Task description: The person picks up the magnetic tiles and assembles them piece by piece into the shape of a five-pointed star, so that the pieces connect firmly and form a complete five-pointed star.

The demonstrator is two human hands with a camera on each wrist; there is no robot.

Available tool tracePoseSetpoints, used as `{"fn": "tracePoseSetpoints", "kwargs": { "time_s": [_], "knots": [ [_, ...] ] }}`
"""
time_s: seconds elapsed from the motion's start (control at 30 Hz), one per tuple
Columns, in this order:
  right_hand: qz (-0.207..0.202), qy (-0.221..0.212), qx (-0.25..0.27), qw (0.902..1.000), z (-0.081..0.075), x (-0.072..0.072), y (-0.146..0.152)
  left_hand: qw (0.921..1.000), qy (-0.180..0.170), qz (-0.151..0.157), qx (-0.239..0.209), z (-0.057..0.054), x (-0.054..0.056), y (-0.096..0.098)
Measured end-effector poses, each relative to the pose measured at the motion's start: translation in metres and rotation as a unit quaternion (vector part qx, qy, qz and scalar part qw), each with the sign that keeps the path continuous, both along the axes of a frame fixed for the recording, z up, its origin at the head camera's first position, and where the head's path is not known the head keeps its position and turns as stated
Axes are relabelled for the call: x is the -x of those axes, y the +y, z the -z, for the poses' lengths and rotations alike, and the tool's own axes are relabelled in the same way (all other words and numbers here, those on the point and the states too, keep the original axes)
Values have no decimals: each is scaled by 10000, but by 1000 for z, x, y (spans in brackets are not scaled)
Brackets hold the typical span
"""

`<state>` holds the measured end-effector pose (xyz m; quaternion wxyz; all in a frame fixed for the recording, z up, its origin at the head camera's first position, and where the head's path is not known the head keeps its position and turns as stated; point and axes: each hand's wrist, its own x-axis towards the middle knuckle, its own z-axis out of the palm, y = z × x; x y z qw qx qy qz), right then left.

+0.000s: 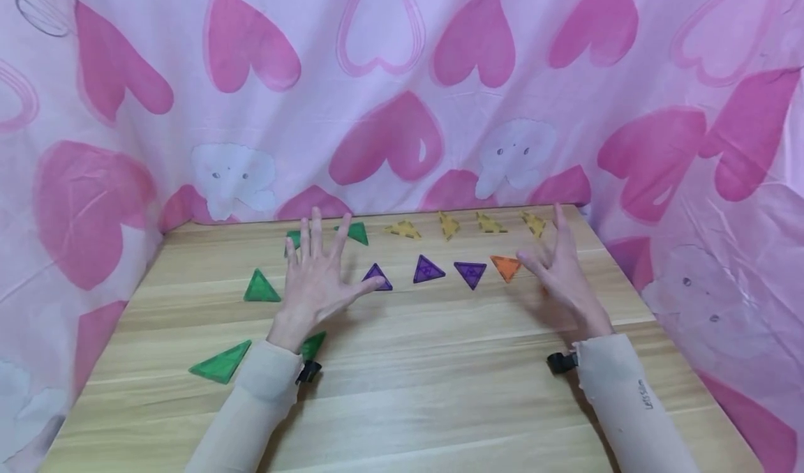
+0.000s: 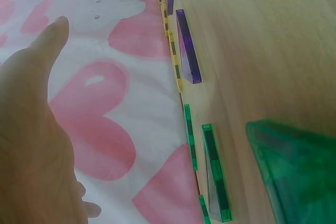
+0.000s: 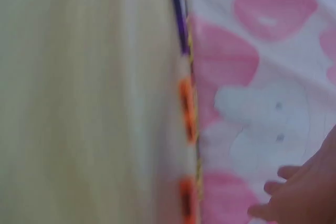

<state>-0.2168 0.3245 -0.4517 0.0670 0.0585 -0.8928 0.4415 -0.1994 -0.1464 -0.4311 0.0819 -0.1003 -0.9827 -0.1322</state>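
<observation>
Triangular, see-through magnetic tiles lie spread over a wooden table (image 1: 440, 389). My left hand (image 1: 317, 278) hovers over them with fingers spread, holding nothing; its thumb overlaps a purple tile (image 1: 375, 272) in the head view. Green tiles surround that hand, one (image 1: 260, 288) to its left and another (image 1: 312, 346) partly behind the wrist. On the other side, my right hand (image 1: 568, 281) is held up with fingers apart and grips nothing. An orange tile (image 1: 504, 267) lies just left of its thumb. In the right wrist view a second orange tile (image 3: 187, 200) shows, mostly hidden by the hand in the head view.
Several yellow tiles (image 1: 491, 223) line the table's back edge, beside a green tile (image 1: 358, 233). Two more purple tiles (image 1: 429, 271) lie mid-table. A large green tile (image 1: 222, 363) is at the front left. A pink heart-patterned cloth (image 1: 383, 138) hangs behind and along both sides.
</observation>
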Motion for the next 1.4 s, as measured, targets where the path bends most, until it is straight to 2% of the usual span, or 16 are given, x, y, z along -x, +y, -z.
{"fn": "tracePoseSetpoints", "kwargs": {
  "time_s": [0.2,0.33,0.47,0.57,0.7,0.83,0.93,1.1,1.27,1.4],
  "knots": [
    [35,-705,490,9963,10,-8,28,9996,-41,127,-257,-1,1,8],
    [-131,-804,436,9957,20,-4,32,9978,-52,363,-552,-2,3,24],
    [-220,-741,36,9970,28,0,34,9945,-33,616,-841,-3,9,49],
    [-252,-735,-158,9969,33,1,33,9934,-63,746,-872,-3,15,72],
    [-301,-905,-113,9954,35,1,29,9905,-211,919,-999,-2,23,103],
    [-359,-1185,129,9922,33,1,22,9856,-269,1154,-1208,4,29,129],
    [-403,-1296,333,9902,30,1,16,9840,-232,1332,-1165,10,34,144],
    [-539,-1213,438,9902,26,3,11,9849,-271,1469,-879,21,45,161],
    [-625,-1092,249,9917,27,4,12,9824,-488,1666,-690,30,50,170],
    [-619,-1112,289,9914,30,2,11,9818,-559,1713,-603,33,53,174]
  ]
}}
